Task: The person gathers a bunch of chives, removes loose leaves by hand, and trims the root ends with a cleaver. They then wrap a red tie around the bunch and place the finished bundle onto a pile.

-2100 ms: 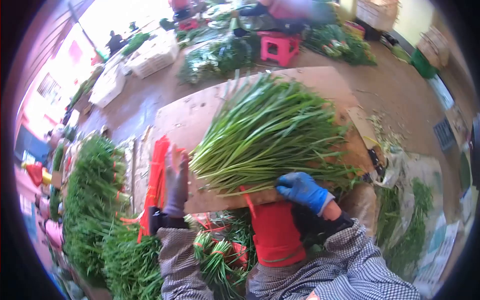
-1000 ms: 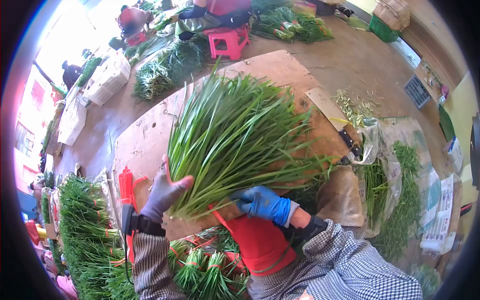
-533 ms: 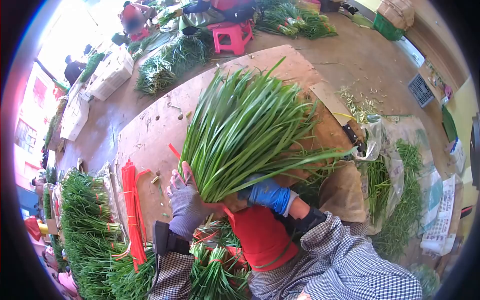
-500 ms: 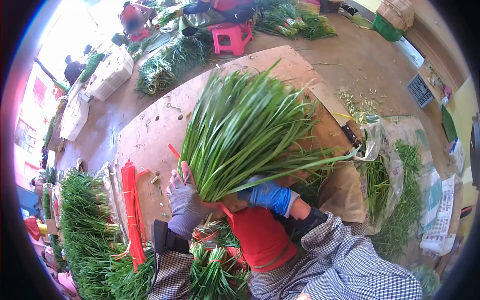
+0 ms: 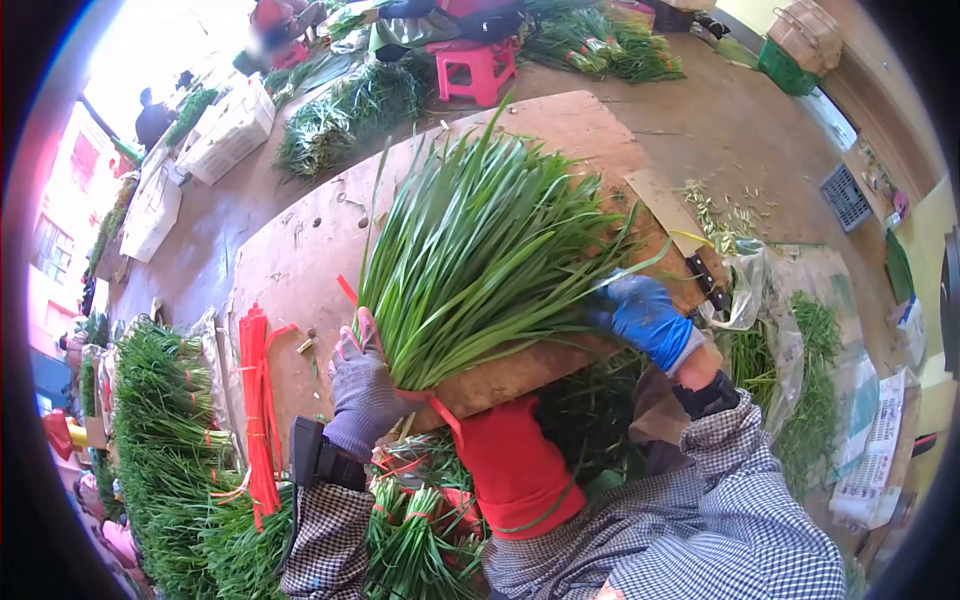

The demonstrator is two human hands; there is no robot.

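A large fanned bunch of long green leafy stalks [image 5: 490, 250] lies on the wooden board [image 5: 290, 260]. My left hand [image 5: 365, 385], in a grey and pink glove, is wrapped round the bunch's lower left end, with a red strip beside it. At the bunch's right side is my right hand [image 5: 645, 315] in a blue glove, its fingers blurred against the leaf tips; what they hold, if anything, is unclear. Red ties [image 5: 260, 410] hang over the board's left edge.
Tied green bundles [image 5: 170, 430] are stacked at the left, others [image 5: 420, 530] below the board. A dark-handled knife [image 5: 708, 282] lies at the board's right edge beside plastic bags. A pink stool [image 5: 475, 72] and people stand beyond.
My right hand has moved right and up, from the bunch's base to its right side. My left hand stays at the base. The view has shifted slightly.
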